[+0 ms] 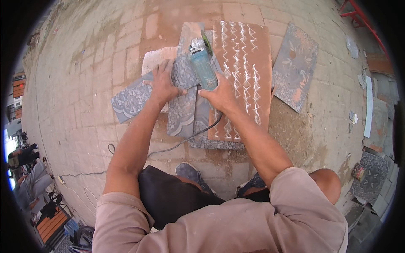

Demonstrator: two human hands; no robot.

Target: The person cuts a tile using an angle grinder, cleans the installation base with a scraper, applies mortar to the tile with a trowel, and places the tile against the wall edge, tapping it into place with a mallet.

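My right hand (218, 93) is wrapped around the rear of a teal angle grinder (202, 69). Its thin green-edged disc (206, 41) stands on edge at the far end, by the tiles; whether it touches one I cannot tell. My left hand (163, 81) lies with fingers spread on a grey pebble-patterned tile (182, 111), just left of the grinder. Under that hand, another pebble-patterned strip (133, 99) sticks out to the left. A brown tile (242, 80), back side up with white zigzag adhesive lines, lies to the right of the grinder.
A black power cord (181, 143) runs from the grinder leftward over the paving. One leaf-patterned tile (296, 67) lies at the right. Farther right are a patterned tile piece (371, 175) and a red metal frame (360, 19). Wooden slats (52, 223) and clutter stand at the lower left.
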